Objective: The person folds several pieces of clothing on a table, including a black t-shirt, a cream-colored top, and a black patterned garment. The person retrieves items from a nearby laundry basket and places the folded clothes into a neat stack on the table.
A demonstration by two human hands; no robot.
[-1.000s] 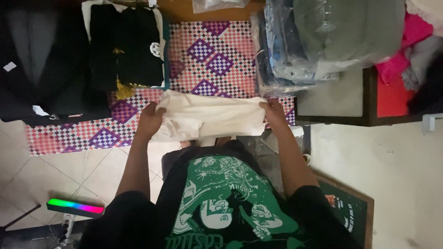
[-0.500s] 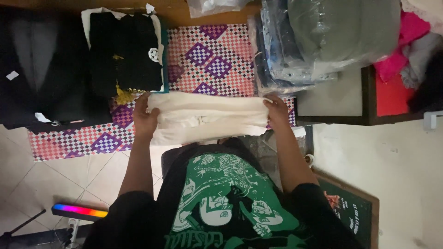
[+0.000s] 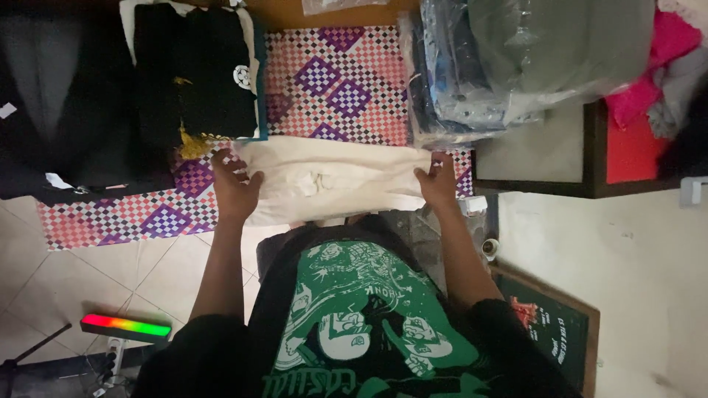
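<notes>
Lowered since half a second before, the cream garment (image 3: 332,180) lay flatter on the checkered mat (image 3: 346,81). Left of the garment sat black folded clothes (image 3: 195,70), almost touching it. The left hand (image 3: 234,188) and right hand (image 3: 436,184) each gripped a garment end. Bagged clothing (image 3: 516,59) crowded just right.

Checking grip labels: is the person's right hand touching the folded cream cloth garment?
Touching. The head view shows the right hand resting on the right end of the folded cream cloth garment, fingers overlapping its edge with no gap.
</notes>
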